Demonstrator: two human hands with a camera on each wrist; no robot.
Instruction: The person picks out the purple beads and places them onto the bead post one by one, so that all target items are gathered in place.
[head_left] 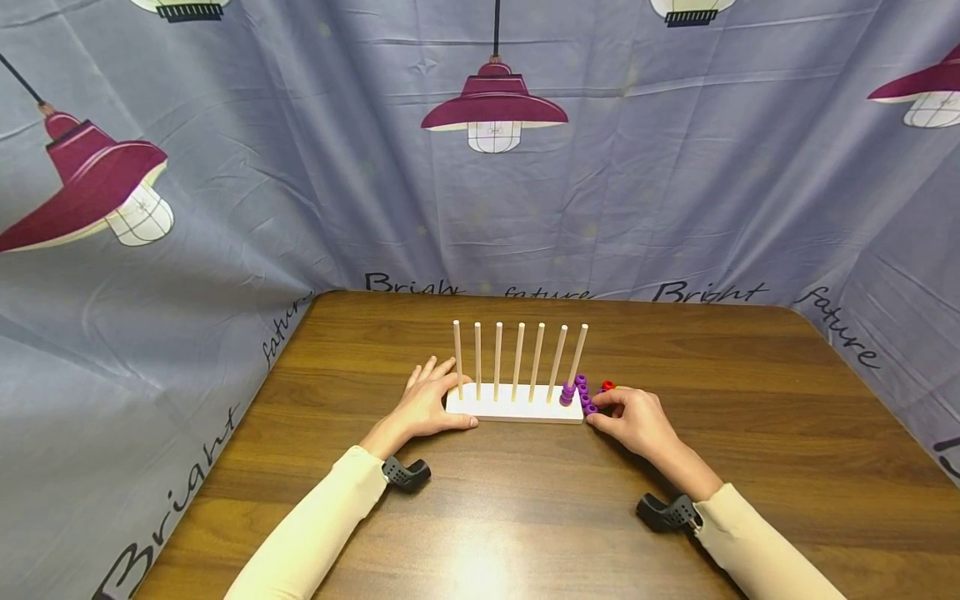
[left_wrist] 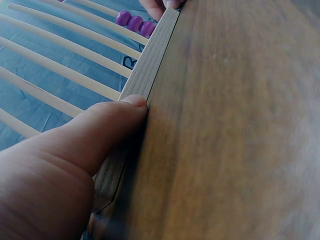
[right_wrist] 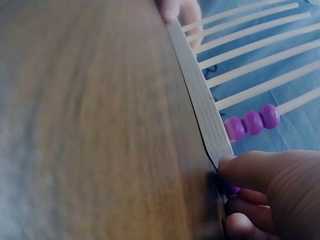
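A pale wooden peg stand (head_left: 517, 411) with several upright rods lies on the table. Three purple beads (right_wrist: 252, 123) are stacked at the bottom of its rightmost rod. My left hand (head_left: 426, 407) holds the stand's left end, the thumb (left_wrist: 110, 125) against the front edge and the fingers around the far side. At the right end, my right hand (head_left: 633, 421) pinches a purple bead (right_wrist: 231, 188) between thumb and fingers, mostly hidden by them. More loose purple beads (head_left: 582, 389) lie in a row along the stand's right end.
Just beyond the right hand lies a red bead (head_left: 608, 385), with other beads partly hidden by the fingers. The brown wooden table (head_left: 525, 483) ends at a blue-grey curtain (head_left: 570, 217) printed with lamps. Black wrist straps (head_left: 666, 512) sit on both arms.
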